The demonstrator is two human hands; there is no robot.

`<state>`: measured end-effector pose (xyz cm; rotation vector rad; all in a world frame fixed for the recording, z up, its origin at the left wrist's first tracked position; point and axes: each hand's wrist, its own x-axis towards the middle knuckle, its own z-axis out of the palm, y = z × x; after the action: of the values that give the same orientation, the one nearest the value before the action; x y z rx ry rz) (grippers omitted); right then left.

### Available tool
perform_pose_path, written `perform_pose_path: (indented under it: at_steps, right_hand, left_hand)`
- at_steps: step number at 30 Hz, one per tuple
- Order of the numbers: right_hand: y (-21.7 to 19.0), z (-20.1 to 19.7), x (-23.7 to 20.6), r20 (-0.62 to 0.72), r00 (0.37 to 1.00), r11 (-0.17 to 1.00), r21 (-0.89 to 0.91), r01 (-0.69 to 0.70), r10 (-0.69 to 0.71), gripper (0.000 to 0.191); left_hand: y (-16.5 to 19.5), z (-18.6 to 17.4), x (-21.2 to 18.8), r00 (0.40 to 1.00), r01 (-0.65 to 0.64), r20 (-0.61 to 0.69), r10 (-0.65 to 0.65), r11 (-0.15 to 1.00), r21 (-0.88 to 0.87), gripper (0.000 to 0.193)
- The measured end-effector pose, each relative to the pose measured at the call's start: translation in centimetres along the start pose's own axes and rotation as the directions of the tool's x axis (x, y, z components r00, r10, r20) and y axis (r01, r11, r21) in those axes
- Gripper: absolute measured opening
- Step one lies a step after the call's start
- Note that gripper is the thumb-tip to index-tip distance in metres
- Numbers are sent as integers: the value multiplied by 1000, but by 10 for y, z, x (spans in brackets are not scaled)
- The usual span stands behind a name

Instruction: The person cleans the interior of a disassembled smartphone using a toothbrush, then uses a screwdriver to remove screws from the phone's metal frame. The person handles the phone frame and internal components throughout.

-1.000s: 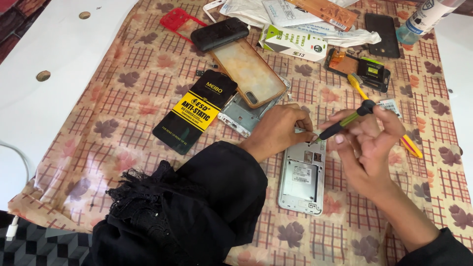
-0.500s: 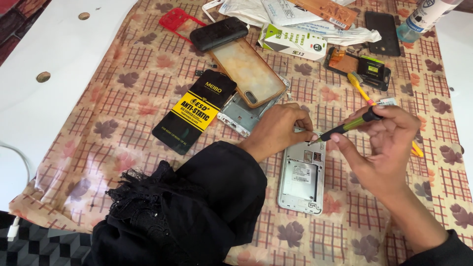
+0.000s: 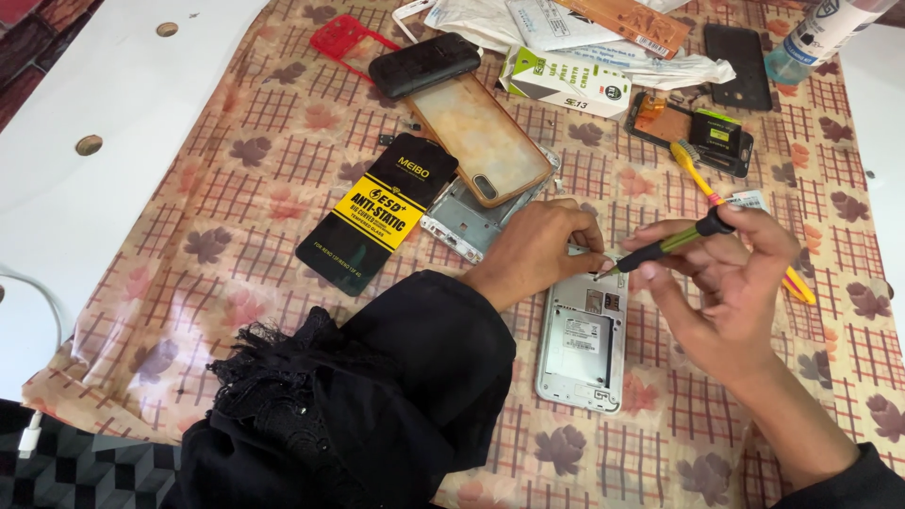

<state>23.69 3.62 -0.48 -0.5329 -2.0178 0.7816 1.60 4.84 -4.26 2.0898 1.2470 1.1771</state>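
A white phone (image 3: 582,347) lies face down with its back cover off on the patterned cloth. My left hand (image 3: 542,250) presses on the phone's top end, fingers bunched at its upper edge. My right hand (image 3: 731,283) holds a small screwdriver (image 3: 665,247) with a black and yellow-green handle, tilted so its tip touches the phone's upper right corner beside my left fingertips.
A black and yellow flat package (image 3: 377,212), a metal phone frame (image 3: 467,221), a clear amber phone case (image 3: 481,137), a black phone (image 3: 424,64), a red frame (image 3: 344,40), a small box (image 3: 566,80), a toothbrush (image 3: 702,184) and phone parts (image 3: 698,127) lie on the cloth.
My right hand has lowered and turned, bringing the screwdriver tip down to the phone's upper corner. My left hand has stayed on the phone's top end.
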Motion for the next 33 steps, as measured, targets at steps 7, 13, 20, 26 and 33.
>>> perform_pose_path:
  at_steps: [7, 13, 20, 26, 33]
  right_hand:
    - [3, 1, -1, 8, 999, 998, -44, 37, -37, 75]
    - [0, -3, -1, -1, 998, 997, -53, 60, -60, 72]
    - [-1, -15, 10, -57, 983, 973, -163, 165, -176, 71]
    - [8, -21, 12, -98, 988, 934, -348, 80, -122, 72]
    - [33, -23, 16, -125, 977, 946, -256, -199, 172, 50]
  left_hand:
    - [0, 0, 0, 1000, -2, -1, 2, 1000, -13, 22]
    - [1, 0, 0, 1000, 15, 8, -15, 1000, -21, 22]
    - [2, 0, -1, 1000, 12, 1, -12, 1000, -20, 18]
    - [0, 1, 0, 1000, 10, 10, -10, 1000, -7, 18]
    - [0, 2, 0, 1000, 3, 5, -3, 1000, 8, 19]
